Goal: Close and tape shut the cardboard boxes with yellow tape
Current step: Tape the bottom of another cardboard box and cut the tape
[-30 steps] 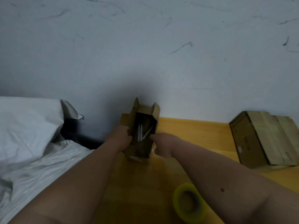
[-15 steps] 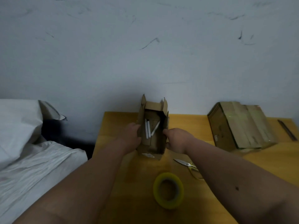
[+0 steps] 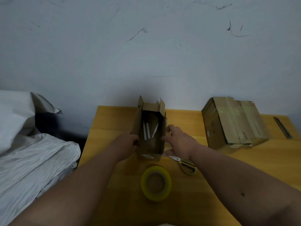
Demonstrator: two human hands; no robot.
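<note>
The bed [image 3: 32, 152] fills the 9 o'clock side, its white bedding rumpled, hard against a pale, scuffed wall [image 3: 146, 46]. Beside it stands the yellow wooden surface [image 3: 114, 121], carrying everything for the job.

At 3 o'clock on it lies a larger cardboard box [image 3: 234, 123], shut, with bands of tape already across its top; that one looks finished. At the centre stands the small open box [image 3: 149, 129], its flaps upright and a few white stick-like items [image 3: 147, 130] inside. It is not yet closed, so folding the flaps and taping remain, by my reckoning roughly half the work.

The left hand [image 3: 128, 141] grips the box's left wall with curled fingers. The right hand [image 3: 177, 139] holds the right wall, fingers bent over its edge and thumb low near the base.

At 6 o'clock, just in front of the box, the roll of yellow tape [image 3: 156, 183] lies flat, untouched. The yellow-handled scissors [image 3: 184, 163] lie near it at about 4 o'clock, partly under the right wrist. A thin dark strip [image 3: 282, 129] lies at the far right edge; I cannot tell what it is.
</note>
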